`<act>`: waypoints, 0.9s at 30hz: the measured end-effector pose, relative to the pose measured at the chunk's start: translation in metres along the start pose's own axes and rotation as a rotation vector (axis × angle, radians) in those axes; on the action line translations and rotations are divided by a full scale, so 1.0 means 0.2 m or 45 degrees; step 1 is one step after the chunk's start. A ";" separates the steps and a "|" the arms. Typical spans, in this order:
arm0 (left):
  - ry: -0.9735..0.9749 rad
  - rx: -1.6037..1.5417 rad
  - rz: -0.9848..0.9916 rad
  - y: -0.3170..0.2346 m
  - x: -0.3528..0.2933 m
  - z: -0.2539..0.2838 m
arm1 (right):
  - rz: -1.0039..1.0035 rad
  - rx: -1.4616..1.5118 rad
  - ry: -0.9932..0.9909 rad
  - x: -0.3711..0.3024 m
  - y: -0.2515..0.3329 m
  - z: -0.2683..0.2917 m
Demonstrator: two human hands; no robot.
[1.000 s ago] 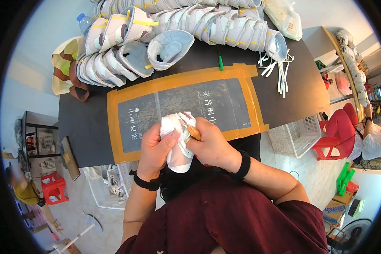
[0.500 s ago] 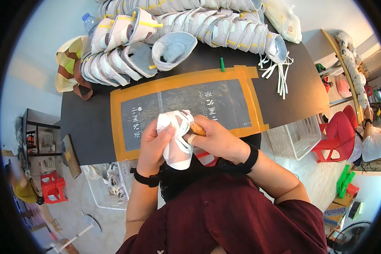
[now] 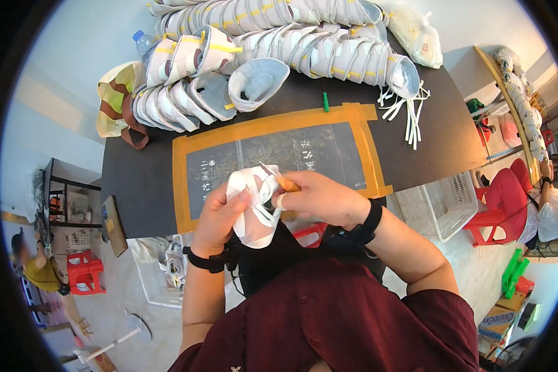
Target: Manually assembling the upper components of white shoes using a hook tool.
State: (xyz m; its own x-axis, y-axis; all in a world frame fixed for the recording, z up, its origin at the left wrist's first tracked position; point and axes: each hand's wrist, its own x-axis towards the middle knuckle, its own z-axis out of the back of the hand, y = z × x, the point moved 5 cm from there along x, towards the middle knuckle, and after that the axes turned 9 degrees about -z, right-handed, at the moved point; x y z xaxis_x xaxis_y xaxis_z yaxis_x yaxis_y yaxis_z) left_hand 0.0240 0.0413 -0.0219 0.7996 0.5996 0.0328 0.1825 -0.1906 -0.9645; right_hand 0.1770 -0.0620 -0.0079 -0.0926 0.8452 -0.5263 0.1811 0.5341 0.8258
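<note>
1. Two bare hands are held close together over the near edge of a dark table surface.
2. A white and pale-pink shoe upper with white laces is gripped at its left side by the left hand, its thumb pressed on top; the upper is held tilted above that near edge.
3. An orange-brown wooden-handled tool with a thin metal shaft is gripped by the closed right hand; the shaft is pointed across the upper's far end, but whether the material is pierced cannot be told.
4. Just beyond the hands, a clear sheet is framed by orange tape on the surface.
5. Between frame and far edge, a green-handled tool is laid.
6. Along the far edge, nested white-and-grey shoe uppers with yellow tabs are stacked in rows.
7. Near the left edge, a cream tote bag with brown straps is set beside them.
</note>
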 end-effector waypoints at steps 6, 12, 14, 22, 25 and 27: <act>0.020 -0.254 0.039 -0.03 0.00 0.00 | 0.365 -0.156 -0.173 -0.02 -0.01 0.00; 0.017 -0.161 0.135 -0.01 0.02 -0.07 | 0.521 -0.383 -0.463 -0.01 -0.04 -0.05; 0.013 -0.028 0.067 -0.03 0.03 -0.09 | 0.384 -0.276 -0.490 0.03 -0.09 -0.02; -0.012 0.196 -0.084 -0.07 0.05 -0.04 | 0.296 0.000 -0.247 0.02 -0.05 -0.07; -0.021 0.141 -0.047 -0.05 0.04 0.01 | 0.274 -0.002 -0.222 0.02 -0.04 -0.08; -0.033 0.120 -0.028 -0.05 0.03 0.01 | 0.257 -0.022 -0.226 0.03 -0.04 -0.08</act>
State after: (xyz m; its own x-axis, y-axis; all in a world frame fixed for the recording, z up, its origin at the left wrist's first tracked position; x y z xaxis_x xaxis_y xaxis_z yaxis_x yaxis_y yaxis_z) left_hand 0.0260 0.0483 -0.0119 0.7805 0.6233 0.0483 0.1439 -0.1040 -0.9841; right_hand 0.1593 -0.0617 -0.0151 0.1169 0.9191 -0.3763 0.1614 0.3563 0.9203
